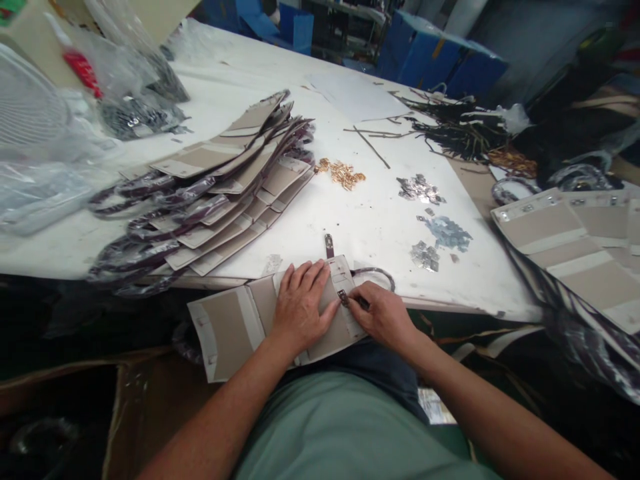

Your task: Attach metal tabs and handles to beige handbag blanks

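A folded beige bag panel with pale strips lies across the table's front edge and my lap. My left hand rests flat on it, fingers stretched out, thumb pointing right. My right hand is closed in a pinch on a small dark strap tab with a metal fitting at its end, against the panel's right part. Another dark strap tab with a metal end sticks out past the panel's far edge. Beside it, a dark looped handle curves out to the right.
Similar panels with plastic-wrapped handles lie in a stack on the left. Gold fittings and silver metal plates lie in small piles. More panels stand at right; dark straps lie behind. A cardboard box sits below left.
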`<state>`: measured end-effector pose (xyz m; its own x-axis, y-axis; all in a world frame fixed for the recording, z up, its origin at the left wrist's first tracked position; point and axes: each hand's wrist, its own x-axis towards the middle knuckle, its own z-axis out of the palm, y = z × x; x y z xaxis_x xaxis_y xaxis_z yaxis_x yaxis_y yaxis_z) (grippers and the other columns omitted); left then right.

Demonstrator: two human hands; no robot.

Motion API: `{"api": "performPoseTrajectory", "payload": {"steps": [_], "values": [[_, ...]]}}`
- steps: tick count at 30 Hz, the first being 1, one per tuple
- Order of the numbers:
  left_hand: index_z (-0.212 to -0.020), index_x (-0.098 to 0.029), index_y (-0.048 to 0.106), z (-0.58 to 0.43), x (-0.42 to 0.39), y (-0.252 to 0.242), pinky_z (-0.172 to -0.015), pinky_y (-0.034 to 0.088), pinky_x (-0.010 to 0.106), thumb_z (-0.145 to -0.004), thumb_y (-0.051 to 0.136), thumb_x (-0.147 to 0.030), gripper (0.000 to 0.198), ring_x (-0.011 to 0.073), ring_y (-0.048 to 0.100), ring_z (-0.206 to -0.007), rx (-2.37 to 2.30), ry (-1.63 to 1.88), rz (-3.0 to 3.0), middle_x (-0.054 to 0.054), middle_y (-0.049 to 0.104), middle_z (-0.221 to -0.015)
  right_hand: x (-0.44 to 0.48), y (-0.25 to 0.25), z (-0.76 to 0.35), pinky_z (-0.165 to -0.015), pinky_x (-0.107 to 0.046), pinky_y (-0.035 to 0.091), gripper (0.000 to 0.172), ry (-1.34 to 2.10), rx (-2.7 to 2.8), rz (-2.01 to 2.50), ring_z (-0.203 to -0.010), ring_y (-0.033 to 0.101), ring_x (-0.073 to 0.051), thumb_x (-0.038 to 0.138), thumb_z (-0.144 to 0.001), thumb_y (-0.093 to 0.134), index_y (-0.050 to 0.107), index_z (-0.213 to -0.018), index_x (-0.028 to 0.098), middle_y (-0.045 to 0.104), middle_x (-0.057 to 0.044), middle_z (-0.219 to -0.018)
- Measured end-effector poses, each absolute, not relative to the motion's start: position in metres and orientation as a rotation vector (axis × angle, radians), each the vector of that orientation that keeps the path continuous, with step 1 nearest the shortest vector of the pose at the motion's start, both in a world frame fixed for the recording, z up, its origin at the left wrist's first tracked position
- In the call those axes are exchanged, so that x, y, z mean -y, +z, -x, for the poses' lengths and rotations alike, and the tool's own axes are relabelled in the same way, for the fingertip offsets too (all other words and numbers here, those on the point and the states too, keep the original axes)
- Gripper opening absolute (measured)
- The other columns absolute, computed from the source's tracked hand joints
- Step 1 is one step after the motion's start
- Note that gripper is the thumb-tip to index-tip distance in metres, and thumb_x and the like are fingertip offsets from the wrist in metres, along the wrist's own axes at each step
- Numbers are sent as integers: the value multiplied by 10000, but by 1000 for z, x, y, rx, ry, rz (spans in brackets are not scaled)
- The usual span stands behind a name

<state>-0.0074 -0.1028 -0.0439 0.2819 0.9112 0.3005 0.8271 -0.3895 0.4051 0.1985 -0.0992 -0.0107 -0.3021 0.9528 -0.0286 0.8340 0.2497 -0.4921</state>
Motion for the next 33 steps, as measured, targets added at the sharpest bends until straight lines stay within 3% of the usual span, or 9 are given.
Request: {"api": "performPoseTrajectory", "payload": {"steps": [4, 9, 15, 25, 33], "values": [[-1560, -217, 475, 8, 103, -46, -1309, 206, 557, -982, 583, -450, 633, 326, 421, -1490, -1623, 760, -2375, 82, 498, -1616, 88, -3, -200, -846, -311, 491, 148, 809, 2152, 1610, -934, 701, -213, 267, -951, 646, 783, -997, 236, 787, -40, -1001], [-1567, -212, 464, 8, 103, -48, -1310, 200, 558, -975, 591, -447, 650, 324, 417, -1492, -1620, 756, -2369, 84, 496, -1619, 78, 2, -192, -790, -314, 474, 115, 740, 2214, 1693, -849, 688, -212, 272, -914, 691, 779, -845, 243, 781, -28, -886], [-1568, -227, 465, 8, 103, -47, -1305, 204, 568, -976, 587, -453, 645, 330, 424, -1489, -1613, 765, -2360, 81, 494, -1620, 77, 3, -186, -723, -314, 407, 159, 559, 2339, 1738, -814, 656, -212, 291, -930, 669, 753, -807, 236, 763, -33, -851], [-1563, -198, 469, 8, 101, -47, -1315, 192, 551, -977, 588, -457, 651, 324, 412, -1493, -1613, 733, -2371, 84, 485, -1628, 76, 2, -186, -724, -307, 410, 190, 621, 2318, 1725, -775, 635, -195, 256, -939, 623, 716, -780, 210, 736, -46, -818], [-1566, -211, 466, 8, 102, -45, -1310, 203, 560, -966, 603, -444, 659, 330, 417, -1492, -1614, 736, -2375, 87, 486, -1626, 65, 11, -198, -690, -272, 488, 217, 1110, 2071, 1614, -757, 689, -180, 301, -909, 613, 813, -877, 223, 797, -7, -863]]}}
